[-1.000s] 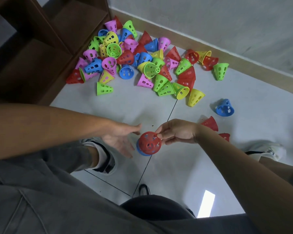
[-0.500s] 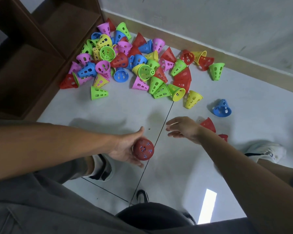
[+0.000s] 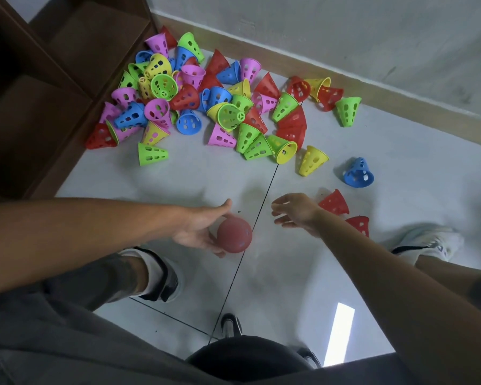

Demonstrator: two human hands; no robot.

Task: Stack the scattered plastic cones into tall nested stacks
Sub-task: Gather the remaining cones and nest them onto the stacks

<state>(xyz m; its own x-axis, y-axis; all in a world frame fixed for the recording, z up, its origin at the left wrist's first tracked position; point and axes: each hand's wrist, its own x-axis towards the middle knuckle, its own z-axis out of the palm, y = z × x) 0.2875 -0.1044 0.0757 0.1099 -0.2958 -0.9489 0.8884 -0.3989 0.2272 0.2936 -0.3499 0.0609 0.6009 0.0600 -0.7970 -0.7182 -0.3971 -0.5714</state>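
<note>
Left hand: the left hand point(image 3: 197, 229) cups the red stack point(image 3: 234, 234) from the side, thumb above and fingers curled under it; the stack is motion-blurred, held just above the floor point(image 3: 289, 287)
Right hand: the right hand point(image 3: 296, 211) hovers empty, fingers spread and relaxed, near the stack but apart from it
Change: a second ago the right hand pinched the stack's rim while the left lay open beside it; the stack has since passed to the left hand and the right has let go
Meaning: judged from this, the right hand is freed to fetch another cone, the left serving as holder
Nearest cones: two red cones point(image 3: 334, 203) lie just beside the right wrist; a blue cone point(image 3: 358, 173) and a yellow cone point(image 3: 313, 160) lie a little farther off
Pile: the main pile point(image 3: 206, 98) sits by the shelf point(image 3: 39, 87) and wall, well apart from both hands
Progress: early; nearly all cones lie loose
</note>
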